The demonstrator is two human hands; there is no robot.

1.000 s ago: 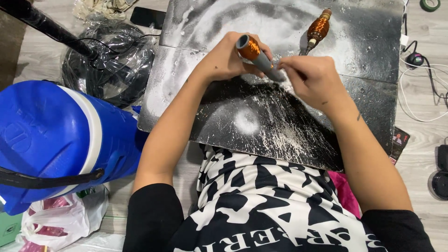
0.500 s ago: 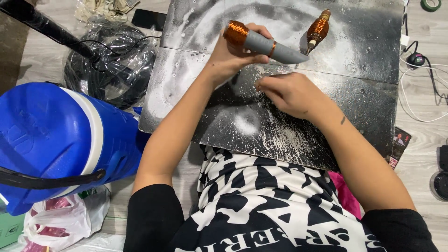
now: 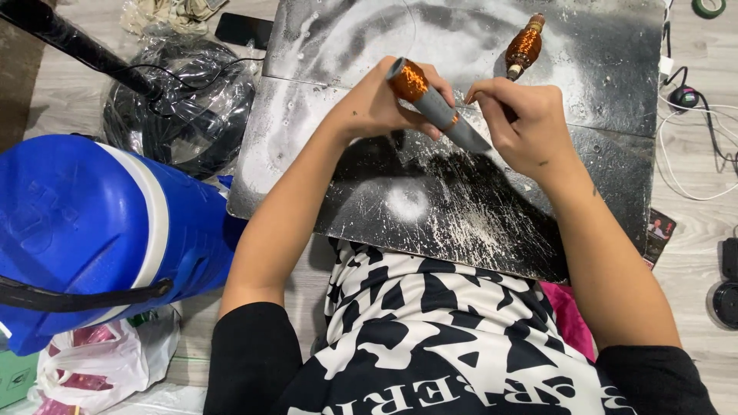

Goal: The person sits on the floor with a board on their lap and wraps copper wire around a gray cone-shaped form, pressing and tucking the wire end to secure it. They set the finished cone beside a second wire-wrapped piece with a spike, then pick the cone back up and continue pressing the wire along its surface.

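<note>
Head view: scuffed black board on pale wood floor; blue cooler beside.

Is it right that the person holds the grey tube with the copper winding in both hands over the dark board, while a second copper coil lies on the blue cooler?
Not quite. In the head view, the second copper coil lies on the dark board, not on the blue cooler. The rest holds: left hand and right hand both hold the grey tube over the board.

Both hands — copper-wound grey rod
</note>
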